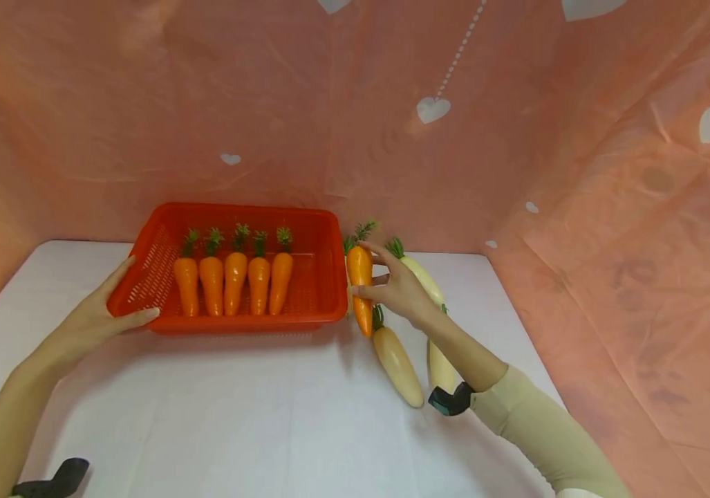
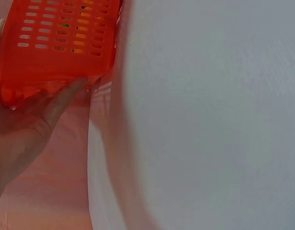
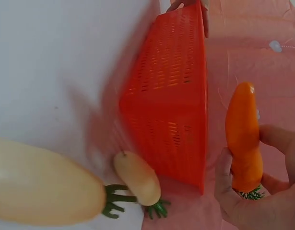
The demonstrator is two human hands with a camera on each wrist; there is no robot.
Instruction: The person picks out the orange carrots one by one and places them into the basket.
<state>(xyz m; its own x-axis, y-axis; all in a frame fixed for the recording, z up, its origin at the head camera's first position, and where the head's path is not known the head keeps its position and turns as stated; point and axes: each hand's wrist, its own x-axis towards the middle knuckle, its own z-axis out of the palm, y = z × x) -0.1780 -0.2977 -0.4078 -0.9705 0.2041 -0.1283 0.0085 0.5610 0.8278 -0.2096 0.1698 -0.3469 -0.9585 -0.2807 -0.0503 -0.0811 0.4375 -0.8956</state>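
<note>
A red plastic basket (image 1: pixel 330 319) with slotted walls holds several orange carrots (image 1: pixel 235 283) in a row, green tops toward the back. At its left end my left hand (image 1: pixel 96 315) grips the basket, thumb over the front rim and fingers along the side wall. In the left wrist view, fingers (image 2: pixel 63 103) lie against the slotted wall. Just right of the basket, my right hand (image 1: pixel 395 287) pinches another carrot (image 1: pixel 361 277) between thumb and fingers, its tip pointing down toward the front. The right wrist view shows this carrot (image 3: pixel 244 136) raised beside the basket's end.
Pale white radishes with green stems lie right of the basket: one in front (image 1: pixel 398 366), one behind my right hand (image 1: pixel 423 277), one partly under the forearm (image 1: pixel 440 363). A white tabletop (image 1: pixel 255 415) spreads in front. Pink cloth (image 1: pixel 330 104) with hearts hangs behind.
</note>
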